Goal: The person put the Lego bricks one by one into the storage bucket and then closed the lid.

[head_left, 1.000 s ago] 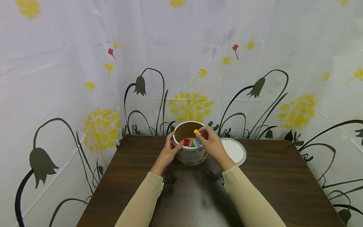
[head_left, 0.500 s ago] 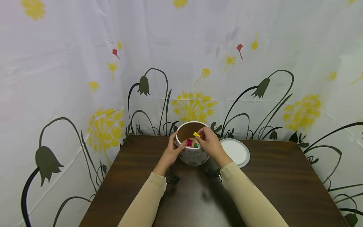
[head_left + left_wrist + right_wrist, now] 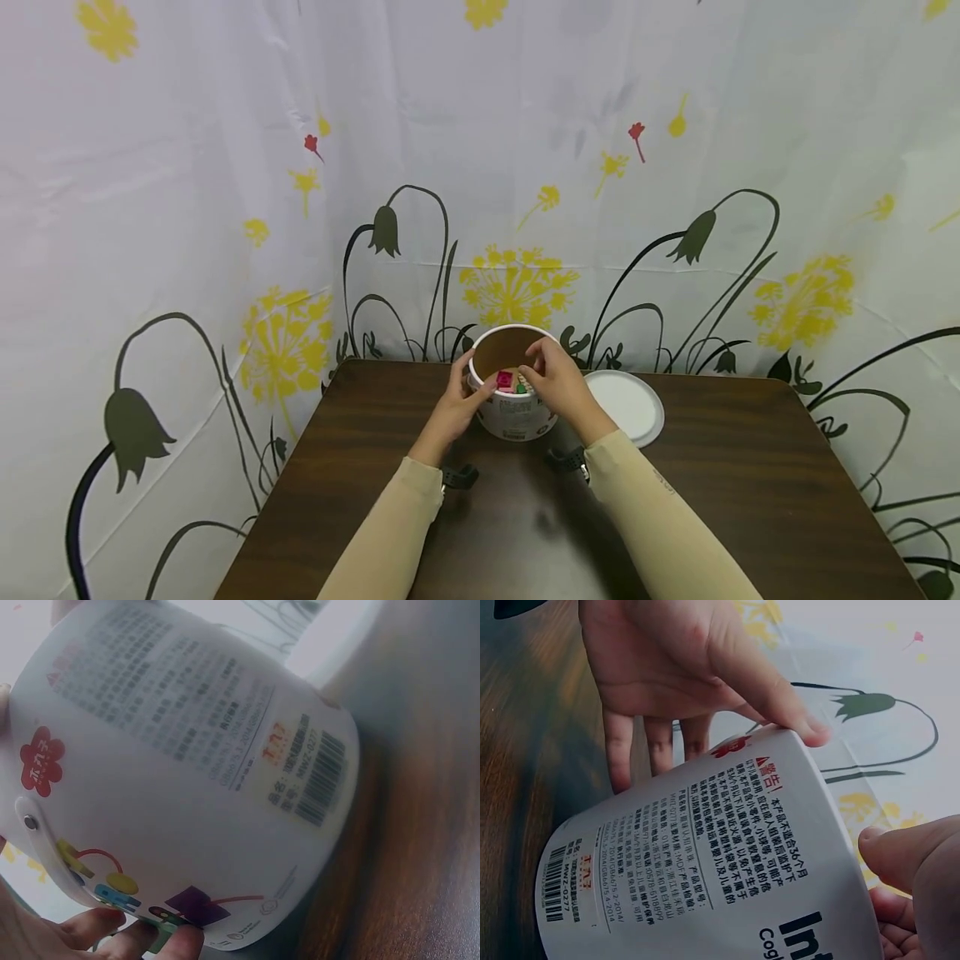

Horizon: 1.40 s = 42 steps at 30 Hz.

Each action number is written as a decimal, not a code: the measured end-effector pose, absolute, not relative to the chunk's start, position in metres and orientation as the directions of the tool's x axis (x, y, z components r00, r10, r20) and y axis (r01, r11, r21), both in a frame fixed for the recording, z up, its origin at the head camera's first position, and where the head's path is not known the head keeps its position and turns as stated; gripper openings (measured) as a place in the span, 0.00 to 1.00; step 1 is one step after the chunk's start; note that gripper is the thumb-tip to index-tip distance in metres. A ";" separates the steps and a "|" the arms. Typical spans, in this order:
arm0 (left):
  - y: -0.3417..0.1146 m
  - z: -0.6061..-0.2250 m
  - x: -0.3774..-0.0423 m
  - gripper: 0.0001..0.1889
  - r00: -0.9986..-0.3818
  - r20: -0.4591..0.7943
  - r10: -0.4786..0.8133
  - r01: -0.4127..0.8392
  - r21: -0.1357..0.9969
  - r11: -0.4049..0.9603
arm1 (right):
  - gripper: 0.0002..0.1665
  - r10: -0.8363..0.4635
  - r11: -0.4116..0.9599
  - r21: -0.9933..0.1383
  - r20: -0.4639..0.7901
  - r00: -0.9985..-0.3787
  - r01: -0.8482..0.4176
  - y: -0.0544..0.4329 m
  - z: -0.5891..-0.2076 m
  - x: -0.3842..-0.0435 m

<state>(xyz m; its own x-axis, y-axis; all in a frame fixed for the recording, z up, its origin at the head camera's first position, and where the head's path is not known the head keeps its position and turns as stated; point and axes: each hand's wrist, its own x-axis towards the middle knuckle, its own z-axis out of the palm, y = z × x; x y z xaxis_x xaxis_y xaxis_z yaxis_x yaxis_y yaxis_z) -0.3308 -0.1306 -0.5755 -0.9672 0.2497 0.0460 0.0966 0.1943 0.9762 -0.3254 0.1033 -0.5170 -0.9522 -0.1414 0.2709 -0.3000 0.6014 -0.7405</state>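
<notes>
A white round bucket [image 3: 516, 418] with printed text and a barcode stands on the table. My left hand [image 3: 453, 405] grips its left side, thumb over the rim and fingers around the outside; in the right wrist view this left hand [image 3: 705, 667] shows the same hold. Inside lie a magenta block [image 3: 506, 381] and a green piece [image 3: 521, 388] beside pale beaded pieces. My right hand [image 3: 561, 382] hovers over the right rim, thumb and fingers bent and apart, no piece visible between them. In the right wrist view its thumb [image 3: 900, 851] is beside the rim.
A white round lid [image 3: 627, 407] lies on the dark wooden table [image 3: 720, 483], right of the bucket. Behind the table hangs a white curtain [image 3: 495, 125] printed with flowers. A dark strap [image 3: 460, 477] sits at the left wrist, another at the right.
The yellow piece that my right fingers pinched above the bucket is out of sight now. My right fingers have parted a little; my left hand keeps its grip. The view has shifted slightly.
</notes>
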 end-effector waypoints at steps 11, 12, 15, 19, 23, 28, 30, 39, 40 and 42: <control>-0.130 -0.576 -0.329 0.47 -0.971 0.045 0.237 0.092 0.978 0.190 | 0.12 -0.152 0.587 -0.729 0.327 -0.933 -0.351 0.104 -0.523 -0.322; -0.130 -0.576 -0.329 0.47 -0.971 0.046 0.233 0.092 0.977 0.193 | 0.12 -0.153 0.579 -0.733 0.334 -0.930 -0.358 0.104 -0.524 -0.322; -0.130 -0.572 -0.327 0.47 -0.977 0.053 0.206 0.110 0.955 0.275 | 0.11 -0.153 0.563 -0.732 0.364 -0.919 -0.384 0.104 -0.525 -0.320; -0.128 -0.565 -0.320 0.47 -0.987 0.055 0.154 0.118 0.893 0.434 | 0.11 -0.169 0.558 -0.716 0.396 -0.902 -0.419 0.103 -0.528 -0.319; -0.125 -0.560 -0.316 0.46 -0.990 0.059 0.126 0.112 0.877 0.467 | 0.10 -0.186 0.496 -0.732 0.437 -0.880 -0.468 0.106 -0.529 -0.314; -0.121 -0.559 -0.311 0.46 -0.990 0.096 0.107 0.133 0.892 0.432 | 0.11 -0.159 0.393 -0.754 0.509 -0.846 -0.527 0.117 -0.529 -0.299; -0.119 -0.556 -0.305 0.45 -0.984 0.172 0.052 0.177 0.874 0.453 | 0.11 -0.127 0.383 -0.744 0.545 -0.828 -0.548 0.126 -0.528 -0.291; -0.077 -0.508 -0.259 0.06 -0.608 0.791 0.069 0.707 0.500 0.500 | 0.08 0.088 0.516 -0.725 0.576 -0.813 -0.457 0.194 -0.519 -0.263; -0.070 -0.503 -0.254 0.04 -0.580 0.807 0.109 0.740 0.466 0.485 | 0.08 0.098 0.536 -0.727 0.559 -0.824 -0.429 0.201 -0.518 -0.261; -0.057 -0.498 -0.248 0.04 -0.560 0.808 0.181 0.773 0.431 0.466 | 0.07 0.117 0.566 -0.735 0.520 -0.846 -0.374 0.213 -0.518 -0.259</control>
<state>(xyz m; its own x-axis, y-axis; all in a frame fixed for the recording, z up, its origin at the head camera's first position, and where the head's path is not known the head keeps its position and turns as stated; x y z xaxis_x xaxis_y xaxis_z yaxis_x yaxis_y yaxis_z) -0.2478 -0.0573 -0.4978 -0.5604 0.1808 0.8083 0.7726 0.4659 0.4314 -0.2592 0.2128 -0.5183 -0.8464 0.1165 0.5197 -0.3735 0.5657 -0.7352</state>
